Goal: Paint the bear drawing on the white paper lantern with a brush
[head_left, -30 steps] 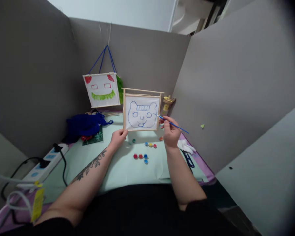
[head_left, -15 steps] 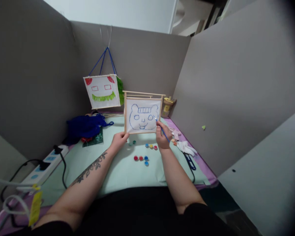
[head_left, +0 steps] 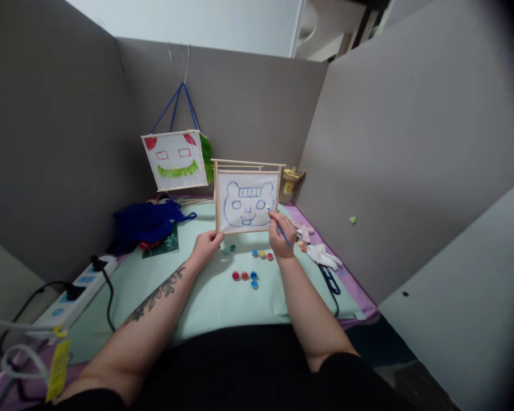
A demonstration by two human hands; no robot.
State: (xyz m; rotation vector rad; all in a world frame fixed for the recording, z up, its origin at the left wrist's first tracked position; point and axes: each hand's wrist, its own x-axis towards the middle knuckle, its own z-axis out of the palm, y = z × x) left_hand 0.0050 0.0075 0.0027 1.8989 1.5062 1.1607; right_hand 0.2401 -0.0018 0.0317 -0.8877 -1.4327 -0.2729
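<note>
My left hand (head_left: pixel 208 245) pinches the lower left corner of a wooden-framed lantern (head_left: pixel 217 202), holding it upright above the table. Its white front panel carries a bear-like face outlined in blue, with round ears, a striped brow, eyes, nose and mouth. In my right hand (head_left: pixel 281 237) is a slim blue paintbrush (head_left: pixel 282 229), gripped like a pen. The bristle tip lies at or very near the panel, beside the right-hand eye; contact is too small to tell. Below are small paint pots in red, yellow and blue (head_left: pixel 254 275), with green pots (head_left: pixel 232 248) near my left hand.
A finished-looking lantern (head_left: pixel 177 160) with a red and green face hangs at the back left on blue cords. Dark blue cloth (head_left: pixel 149 220) lies beneath it. A power strip (head_left: pixel 79 291) with cables is at left; white gloves (head_left: pixel 323 256) and dark scissors-like handles (head_left: pixel 330 281) are at right.
The whole view has shifted slightly left. My right hand and the paintbrush have moved a little left across the panel, closer to the right-hand eye. My left hand keeps its hold.
</note>
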